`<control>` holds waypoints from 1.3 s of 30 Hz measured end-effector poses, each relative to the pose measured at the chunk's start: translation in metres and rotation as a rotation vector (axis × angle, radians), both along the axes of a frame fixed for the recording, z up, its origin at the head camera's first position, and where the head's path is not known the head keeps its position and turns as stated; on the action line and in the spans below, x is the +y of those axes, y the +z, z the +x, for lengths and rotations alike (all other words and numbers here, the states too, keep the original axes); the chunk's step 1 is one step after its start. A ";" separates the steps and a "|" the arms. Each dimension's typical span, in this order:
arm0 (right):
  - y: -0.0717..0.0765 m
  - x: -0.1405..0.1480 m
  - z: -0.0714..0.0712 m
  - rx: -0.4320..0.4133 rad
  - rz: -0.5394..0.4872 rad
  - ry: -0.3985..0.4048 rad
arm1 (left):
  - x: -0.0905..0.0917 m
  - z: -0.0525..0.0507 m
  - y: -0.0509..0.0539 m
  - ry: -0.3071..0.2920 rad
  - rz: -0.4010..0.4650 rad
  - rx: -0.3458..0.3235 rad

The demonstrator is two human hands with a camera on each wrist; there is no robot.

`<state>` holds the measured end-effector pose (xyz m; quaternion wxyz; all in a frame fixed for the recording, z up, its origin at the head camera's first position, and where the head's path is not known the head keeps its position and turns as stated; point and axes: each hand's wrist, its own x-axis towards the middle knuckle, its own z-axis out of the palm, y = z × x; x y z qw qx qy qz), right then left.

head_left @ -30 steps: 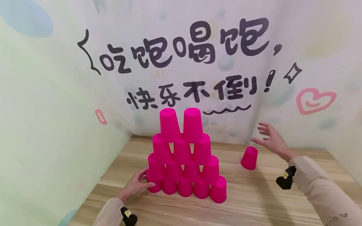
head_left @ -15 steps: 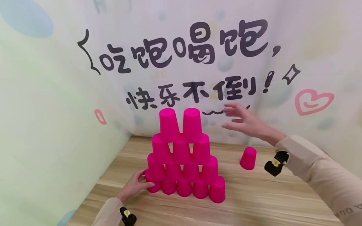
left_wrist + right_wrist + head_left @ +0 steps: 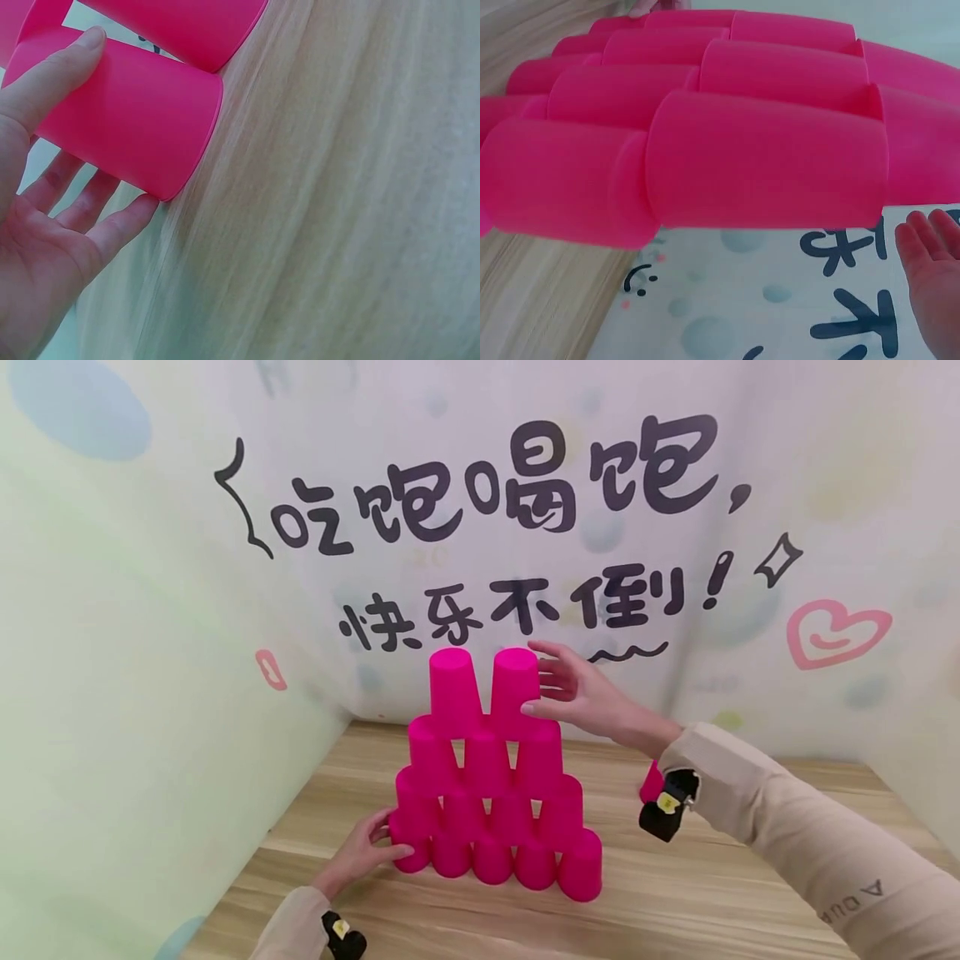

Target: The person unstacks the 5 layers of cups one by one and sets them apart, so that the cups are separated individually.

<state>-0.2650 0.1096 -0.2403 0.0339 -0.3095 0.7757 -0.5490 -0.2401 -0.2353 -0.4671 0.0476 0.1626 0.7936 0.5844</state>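
Pink upside-down cups stand in a stepped pyramid, two cups forming its highest row. At the bottom left corner, my left hand (image 3: 356,860) holds the end cup (image 3: 408,858), its thumb on the near side. In the left wrist view the thumb lies across that cup (image 3: 142,112) and the other fingers reach behind and below it. My right hand (image 3: 585,693) is at the upper right cup (image 3: 512,681), thumb in front of its side, fingers extended. The right wrist view shows the right fingertips (image 3: 922,232) close beside the cups; contact is unclear.
One more pink cup (image 3: 649,783) stands apart on the wooden table (image 3: 675,902), partly hidden behind the black wrist device (image 3: 663,814). A printed backdrop (image 3: 420,410) with large black characters rises behind the table. A pale side wall (image 3: 150,693) borders the left.
My right hand has moved left from above the lone cup to the upper right cup of the pyramid. My left hand has stayed on the bottom left cup.
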 end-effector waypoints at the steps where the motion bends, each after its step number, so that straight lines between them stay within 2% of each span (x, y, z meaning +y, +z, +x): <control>1: -0.001 -0.002 0.000 -0.009 -0.018 -0.002 | 0.000 0.000 0.001 -0.001 -0.003 0.005; 7: -0.007 -0.009 0.001 0.003 -0.060 -0.021 | 0.002 -0.001 0.003 0.003 -0.005 0.008; 13: -0.008 -0.010 0.002 0.032 -0.040 -0.042 | 0.004 0.001 0.002 0.001 -0.002 -0.010; 24: 0.015 0.008 0.004 0.071 0.012 -0.124 | 0.006 0.001 0.004 -0.015 0.008 0.006; 30: 0.026 0.027 0.005 0.135 0.038 -0.213 | 0.005 0.001 0.002 0.009 -0.015 -0.002; 33: 0.023 0.039 0.004 0.139 0.032 -0.237 | 0.003 0.002 0.002 0.021 -0.020 -0.005; 39: 0.004 0.073 0.003 0.080 0.039 -0.297 | 0.003 0.003 0.002 0.029 -0.030 0.001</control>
